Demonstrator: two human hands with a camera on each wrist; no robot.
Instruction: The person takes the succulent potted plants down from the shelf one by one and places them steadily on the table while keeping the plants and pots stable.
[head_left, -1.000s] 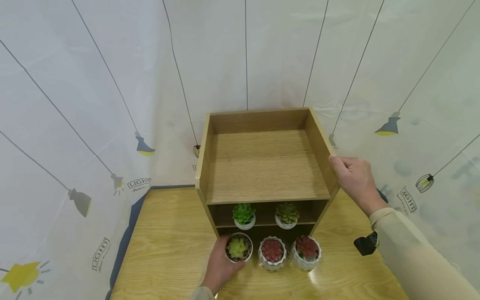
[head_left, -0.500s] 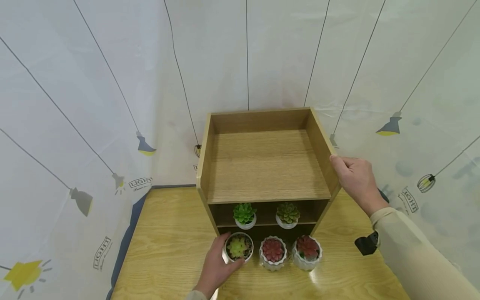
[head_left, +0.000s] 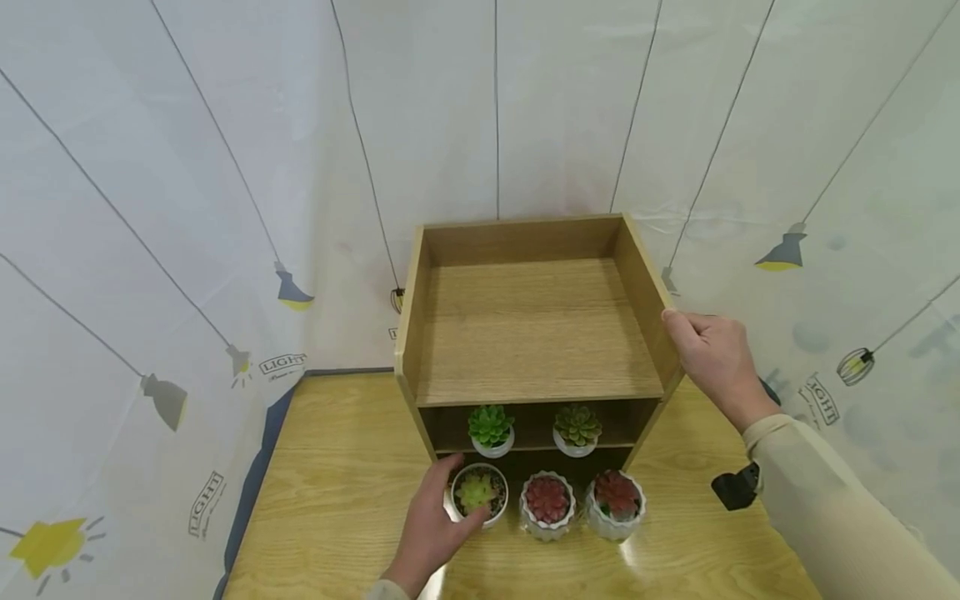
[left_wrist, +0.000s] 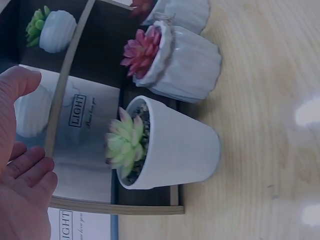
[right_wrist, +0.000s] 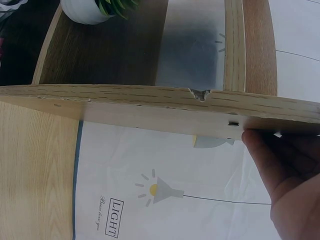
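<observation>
A wooden shelf unit (head_left: 540, 333) stands against the wall, and my right hand (head_left: 712, 354) grips the edge of its right side panel. In the right wrist view the fingers (right_wrist: 270, 165) lie against the panel's outer face. My left hand (head_left: 431, 525) is spread around the top of a smooth white pot with a pale green succulent (head_left: 477, 495). From the left wrist view, a gap shows between the left fingers (left_wrist: 30, 170) and that white pot (left_wrist: 180, 142). To its right stand two fluted white pots with red succulents, a middle one (head_left: 547, 504) and a right one (head_left: 615, 504).
Inside the shelf's middle tier sit two white pots, one with a bright green succulent (head_left: 491, 429) and one with a darker green succulent (head_left: 577, 429). Below lies a light wooden table (head_left: 322, 483). A wall sheet printed with lamps (head_left: 562, 108) closes off the back.
My left hand has loosened from the pale green succulent's pot, its fingers rising and spreading off the rim. The pot stays in place. My right hand keeps its hold on the shelf.
</observation>
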